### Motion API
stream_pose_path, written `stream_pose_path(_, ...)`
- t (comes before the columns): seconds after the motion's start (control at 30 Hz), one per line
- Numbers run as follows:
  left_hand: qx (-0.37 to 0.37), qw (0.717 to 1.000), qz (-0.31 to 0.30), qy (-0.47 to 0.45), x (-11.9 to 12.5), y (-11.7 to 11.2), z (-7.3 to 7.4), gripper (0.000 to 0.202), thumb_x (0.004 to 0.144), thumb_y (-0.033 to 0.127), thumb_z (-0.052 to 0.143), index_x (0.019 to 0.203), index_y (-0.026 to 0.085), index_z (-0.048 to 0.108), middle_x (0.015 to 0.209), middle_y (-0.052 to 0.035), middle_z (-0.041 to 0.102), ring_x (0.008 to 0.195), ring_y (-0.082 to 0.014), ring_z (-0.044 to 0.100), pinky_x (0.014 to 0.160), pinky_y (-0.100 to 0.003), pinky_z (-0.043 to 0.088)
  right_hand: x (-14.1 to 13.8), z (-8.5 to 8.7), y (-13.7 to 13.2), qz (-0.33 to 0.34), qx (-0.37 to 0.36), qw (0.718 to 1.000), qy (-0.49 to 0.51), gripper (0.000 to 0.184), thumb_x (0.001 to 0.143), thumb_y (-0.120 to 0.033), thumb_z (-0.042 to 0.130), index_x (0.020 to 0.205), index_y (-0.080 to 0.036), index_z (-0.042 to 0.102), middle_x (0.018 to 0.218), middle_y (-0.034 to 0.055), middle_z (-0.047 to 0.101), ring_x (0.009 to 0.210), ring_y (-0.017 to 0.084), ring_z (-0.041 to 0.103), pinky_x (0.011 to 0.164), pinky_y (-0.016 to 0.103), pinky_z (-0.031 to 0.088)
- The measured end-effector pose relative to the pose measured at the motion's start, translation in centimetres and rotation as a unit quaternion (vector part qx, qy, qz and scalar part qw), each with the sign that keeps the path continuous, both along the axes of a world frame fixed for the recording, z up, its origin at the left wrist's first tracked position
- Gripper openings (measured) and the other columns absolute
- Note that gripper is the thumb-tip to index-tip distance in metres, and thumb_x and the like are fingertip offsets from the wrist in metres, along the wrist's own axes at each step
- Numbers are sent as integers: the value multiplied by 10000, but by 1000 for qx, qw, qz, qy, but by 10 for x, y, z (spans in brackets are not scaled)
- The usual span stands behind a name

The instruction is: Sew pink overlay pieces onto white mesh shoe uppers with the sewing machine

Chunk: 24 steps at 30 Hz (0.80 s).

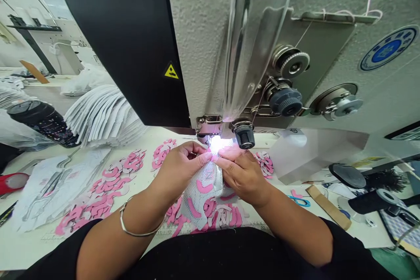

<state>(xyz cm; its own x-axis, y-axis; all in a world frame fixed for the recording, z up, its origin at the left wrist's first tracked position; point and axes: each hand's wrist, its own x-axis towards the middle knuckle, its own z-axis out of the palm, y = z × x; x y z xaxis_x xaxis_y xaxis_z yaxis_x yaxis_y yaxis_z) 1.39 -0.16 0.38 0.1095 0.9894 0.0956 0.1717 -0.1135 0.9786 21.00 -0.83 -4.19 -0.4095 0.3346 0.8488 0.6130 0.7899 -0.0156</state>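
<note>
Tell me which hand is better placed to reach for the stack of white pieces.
Probably the left hand: the stack of white pieces lies on its side, while the right hand would have to cross over. Both hands are at the grey fabric, though.

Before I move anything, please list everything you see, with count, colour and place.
Sewing machine: one, grey and black, top
Warning label: one, yellow, black cover
Round sticker: one, blue and white, upper right
Fabric: one piece, light grey, centre
Curved pieces: many, mostly pink, table and fabric
Stacked layers: many, white, left
Patterned cylinder: one, dark, far left
Cones: at least two, white, rear left
Flat strip: one, brown, right
Other items: count unclear, mixed colours, left and right
Table: one, off-white, below
Bangle: one, silver, left forearm
Sleeves: two, black, bottom
Left hand: one, bare, holding fabric
Right hand: one, bare, holding fabric
</note>
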Motion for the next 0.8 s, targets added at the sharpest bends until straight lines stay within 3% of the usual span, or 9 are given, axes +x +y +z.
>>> stream_pose_path(0.33, -45, 995, 0, -94, 2, 0, 0, 217, 699, 350, 804, 752, 190, 668, 802, -15, 641, 741, -152, 564, 695, -274, 458, -2, 5, -3, 4, -14, 1000, 3, 423, 869, -52, 567, 1248, -233, 618, 1081, 74, 689, 1027, 213, 629, 914, 400, 548)
stream_pose_path(0.57, -127, 975, -42, -177, 4, 1, 1, 243, 686, 304, 828, 737, 173, 629, 762, 15, 587, 662, -106, 547, 629, -245, 460, -4, 7, -6, -2, -5, 1000, -6, 390, 859, -44, 586, 1208, -211, 634, 1044, 79, 691, 1020, 223, 624, 928, 407, 553)
stream_pose_path(0.8, -181, 953, -19, -243, 5, -2, 4, 289, 671, 255, 842, 838, 192, 615, 802, 21, 607, 661, -109, 582, 627, -253, 496, -3, 2, -7, -7, -26, 1000, 3, 429, 863, -46, 577, 1242, -246, 605, 1099, 64, 693, 1057, 216, 626, 946, 421, 537)
